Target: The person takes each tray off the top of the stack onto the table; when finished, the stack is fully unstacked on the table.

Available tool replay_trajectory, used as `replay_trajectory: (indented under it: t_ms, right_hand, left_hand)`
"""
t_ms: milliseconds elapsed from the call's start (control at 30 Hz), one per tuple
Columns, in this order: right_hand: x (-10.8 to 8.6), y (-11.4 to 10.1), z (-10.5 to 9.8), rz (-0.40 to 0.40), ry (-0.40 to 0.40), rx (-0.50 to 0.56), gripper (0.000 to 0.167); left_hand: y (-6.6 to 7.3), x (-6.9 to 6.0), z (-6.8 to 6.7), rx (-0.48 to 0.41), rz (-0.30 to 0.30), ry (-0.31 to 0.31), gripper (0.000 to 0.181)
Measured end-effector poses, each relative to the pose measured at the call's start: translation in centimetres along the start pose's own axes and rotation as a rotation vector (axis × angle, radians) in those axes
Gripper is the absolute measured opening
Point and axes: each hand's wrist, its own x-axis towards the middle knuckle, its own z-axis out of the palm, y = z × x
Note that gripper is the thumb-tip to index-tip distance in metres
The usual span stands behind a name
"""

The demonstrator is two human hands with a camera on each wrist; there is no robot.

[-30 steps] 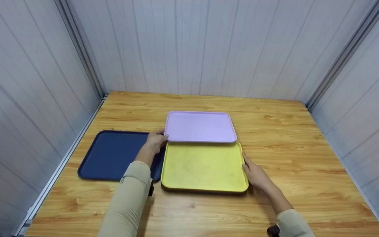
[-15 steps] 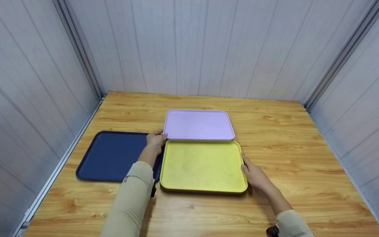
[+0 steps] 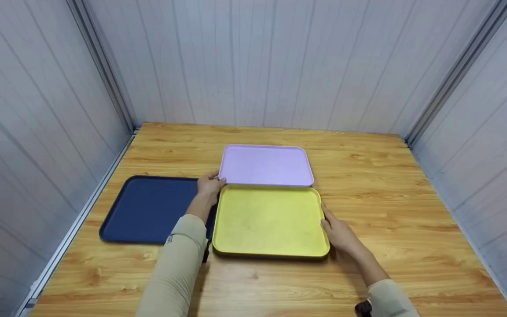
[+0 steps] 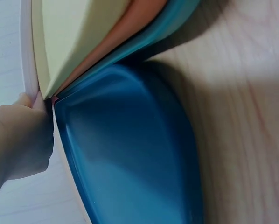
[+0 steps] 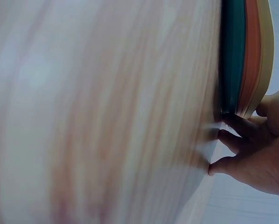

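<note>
A lavender tray lies at the far edge of a yellow tray. My left hand pinches the lavender tray's near left corner, with the thumb on its rim. The yellow tray tops a stack; an orange tray and a teal tray show under it in the right wrist view. Against the stack's right side rests my right hand, its thumb at the yellow rim. In the right wrist view its other fingers spread low beside the stack, near the table.
A dark blue tray lies left of the stack, its right part beneath my left arm. The wooden table extends to the right and in front. Pale panel walls stand behind and at both sides.
The lavender tray has slid slightly away from me in my left hand, so it overlaps the yellow tray's far edge less. My right hand stays at the stack, and the view shifts slightly.
</note>
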Motion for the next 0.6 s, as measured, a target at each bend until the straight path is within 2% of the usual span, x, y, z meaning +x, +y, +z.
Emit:
replay_trajectory:
  t_ms: [200, 400, 500, 600]
  right_hand:
    - [-0.03, 0.04, 0.0, -0.004, 0.011, 0.012, 0.055]
    - [0.09, 0.0, 0.07, 0.003, -0.004, 0.02, 0.055]
    - [0.13, 0.05, 0.09, 0.005, -0.009, 0.006, 0.056]
    - [0.17, 0.08, 0.0, 0.008, -0.004, 0.001, 0.056]
  left_hand:
    - [-0.43, 0.43, 0.48, 0.013, 0.032, 0.038, 0.046]
    - [-0.44, 0.7, 0.71, 0.033, 0.018, 0.083, 0.045]
    - [-0.17, 0.59, 0.76, 0.077, 0.005, 0.065, 0.048]
    - [0.34, 0.47, 0.9, 0.126, -0.009, 0.011, 0.054]
